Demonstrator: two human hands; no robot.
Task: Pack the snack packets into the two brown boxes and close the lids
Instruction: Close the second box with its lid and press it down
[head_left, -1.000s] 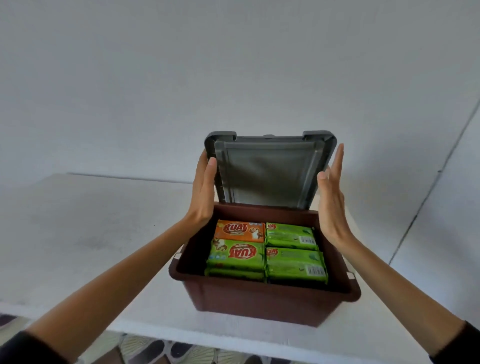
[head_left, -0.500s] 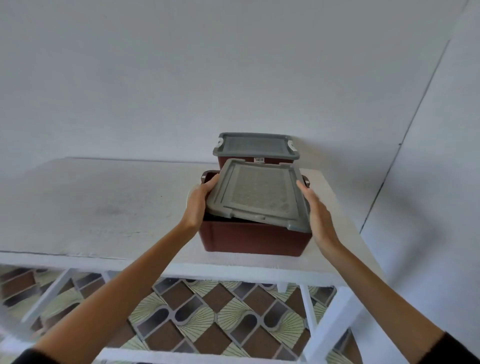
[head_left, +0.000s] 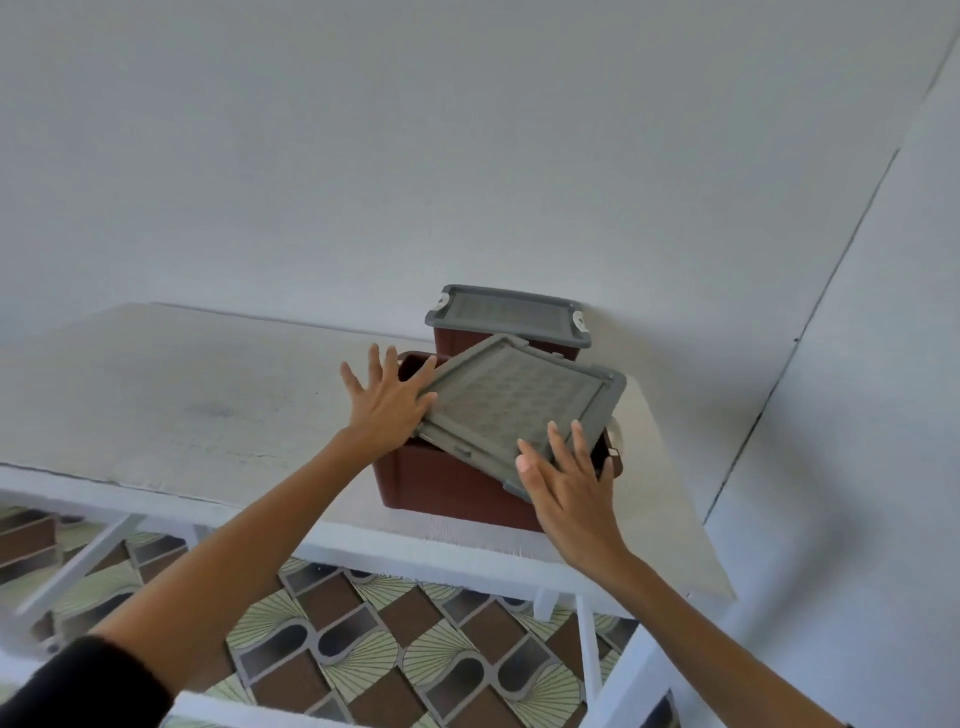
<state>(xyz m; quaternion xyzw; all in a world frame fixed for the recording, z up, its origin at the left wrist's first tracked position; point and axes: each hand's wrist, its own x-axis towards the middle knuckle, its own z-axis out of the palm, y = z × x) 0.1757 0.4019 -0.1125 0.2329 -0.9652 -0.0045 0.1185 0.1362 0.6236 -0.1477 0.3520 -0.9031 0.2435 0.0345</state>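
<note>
While lid (head_left: 514, 410) lies skewed & tilted on near box (head_left: 441, 483) at desk (head_left: 182, 405) front-right, step = closing 2nd box; far box (head_left: 457, 338) already lidded | next: square lid to rim, press evenly | L hand (head_left: 387, 405) spread at lid's left edge | R hand (head_left: 569, 483) flat, fingers straight on near-right corner

Two brown boxes are in view: the near box (head_left: 441, 478) and the far box (head_left: 452, 340). There are two grey lids, the near lid (head_left: 519, 410) and the far lid (head_left: 506, 312). Two bare hands show, the left hand (head_left: 387, 405) and the right hand (head_left: 571, 488). There is one white table (head_left: 182, 405).
</note>
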